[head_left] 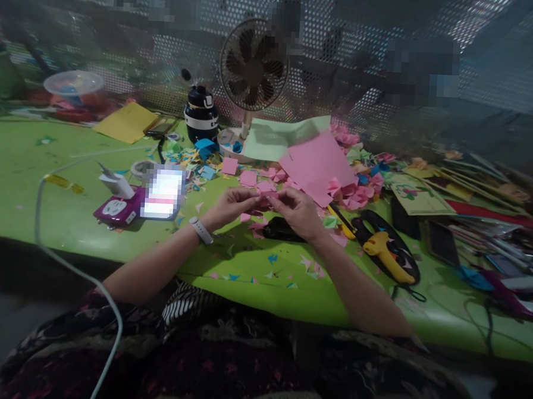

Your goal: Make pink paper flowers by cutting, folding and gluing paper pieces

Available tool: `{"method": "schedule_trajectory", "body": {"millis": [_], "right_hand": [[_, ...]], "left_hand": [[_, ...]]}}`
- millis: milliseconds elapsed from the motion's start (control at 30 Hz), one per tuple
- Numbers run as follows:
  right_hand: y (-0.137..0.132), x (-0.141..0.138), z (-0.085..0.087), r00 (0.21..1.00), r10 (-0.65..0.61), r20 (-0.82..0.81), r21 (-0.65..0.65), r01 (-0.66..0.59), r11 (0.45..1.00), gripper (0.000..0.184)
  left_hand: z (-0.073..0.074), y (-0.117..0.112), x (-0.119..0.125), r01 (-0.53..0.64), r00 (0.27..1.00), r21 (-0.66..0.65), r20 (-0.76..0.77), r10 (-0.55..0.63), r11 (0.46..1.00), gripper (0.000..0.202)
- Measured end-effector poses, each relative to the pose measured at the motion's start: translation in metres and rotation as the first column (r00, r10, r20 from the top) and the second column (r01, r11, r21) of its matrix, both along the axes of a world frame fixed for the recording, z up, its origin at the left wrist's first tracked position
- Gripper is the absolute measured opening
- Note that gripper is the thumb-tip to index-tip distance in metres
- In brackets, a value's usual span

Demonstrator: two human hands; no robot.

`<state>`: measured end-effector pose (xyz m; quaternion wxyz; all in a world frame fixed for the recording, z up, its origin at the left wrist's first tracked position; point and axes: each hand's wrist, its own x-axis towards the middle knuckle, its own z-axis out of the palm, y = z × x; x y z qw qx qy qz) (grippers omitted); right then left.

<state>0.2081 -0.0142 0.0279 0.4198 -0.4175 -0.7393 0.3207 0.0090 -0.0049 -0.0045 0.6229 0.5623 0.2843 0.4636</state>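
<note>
Between my two hands is a small piece of pink paper (267,191), pinched at its edges above the green table. My left hand (231,207), with a white band on the wrist, grips its left side between thumb and fingers. On the right side, my right hand (300,213) holds it the same way. Below the right hand lies a black object (283,229), partly covered by it. Square pink paper pieces (248,178) and folded pink bits lie just beyond my fingertips. A large pink sheet (315,163) rests behind them.
A yellow-handled glue gun (386,256) lies at the right. A lit phone (163,193) leans by a purple power adapter (116,209) at the left, with a white cable hanging over the edge. Behind stand a dark bottle (201,116) and a fan (254,68). Paper scraps (272,259) litter the table.
</note>
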Motion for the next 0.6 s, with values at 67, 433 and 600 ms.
{"method": "schedule_trajectory", "body": {"millis": [67,433,600], "right_hand": [[0.0,-0.0001,-0.0005,1.0,0.006,-0.002,0.002,-0.006,1.0,0.034],[0.003,0.002,0.0009,0.993,-0.096,-0.073,0.008,0.097,0.995,0.04],[-0.003,0.0,0.0057,0.998,-0.063,0.015,0.135,0.06,0.989,0.04]], "left_hand": [[0.0001,0.0,0.0001,0.001,1.0,0.009,-0.009,-0.001,1.0,0.043],[-0.001,0.0039,0.0005,0.001,1.0,0.098,0.002,-0.001,0.995,0.042],[0.0038,0.0011,-0.001,0.055,0.998,0.018,0.007,-0.055,0.998,0.043]]}}
